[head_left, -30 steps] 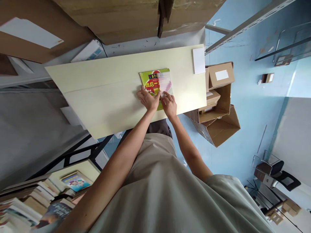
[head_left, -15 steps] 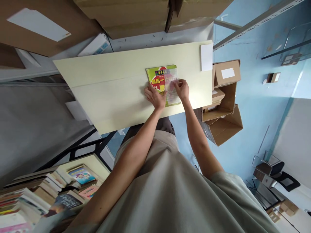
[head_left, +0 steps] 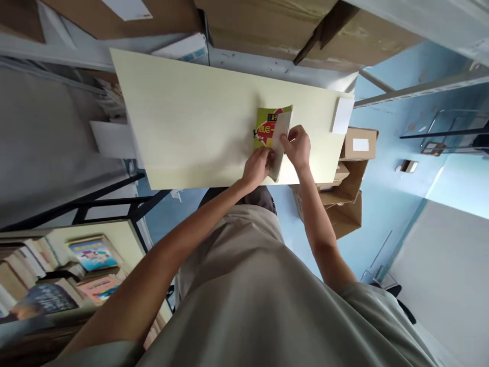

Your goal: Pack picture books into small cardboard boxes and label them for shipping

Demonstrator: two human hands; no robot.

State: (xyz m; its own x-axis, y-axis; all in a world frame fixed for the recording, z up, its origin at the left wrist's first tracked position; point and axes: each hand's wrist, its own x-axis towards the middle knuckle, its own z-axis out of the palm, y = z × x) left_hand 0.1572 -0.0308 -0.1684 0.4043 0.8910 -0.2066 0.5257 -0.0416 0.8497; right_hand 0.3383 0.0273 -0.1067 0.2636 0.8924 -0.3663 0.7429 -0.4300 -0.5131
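Both hands grasp one green-and-red book [head_left: 269,127] near the tabletop's [head_left: 191,117] near edge, toward its right end: the left hand [head_left: 258,167] pinches its lower edge, the right hand [head_left: 297,148] grips its raised right side, so the book stands tilted. One white pad [head_left: 342,115] lies at the tabletop's right edge. Pale yellow, the tabletop stands on a blue floor. Open cardboard boxes [head_left: 349,168] sit beside it on the right; stacked books [head_left: 57,275] fill shelves at left.

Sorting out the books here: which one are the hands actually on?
The green and red book on the pale table. Both the left hand and the right hand grip it; the other books lie on the shelf at lower left, untouched.
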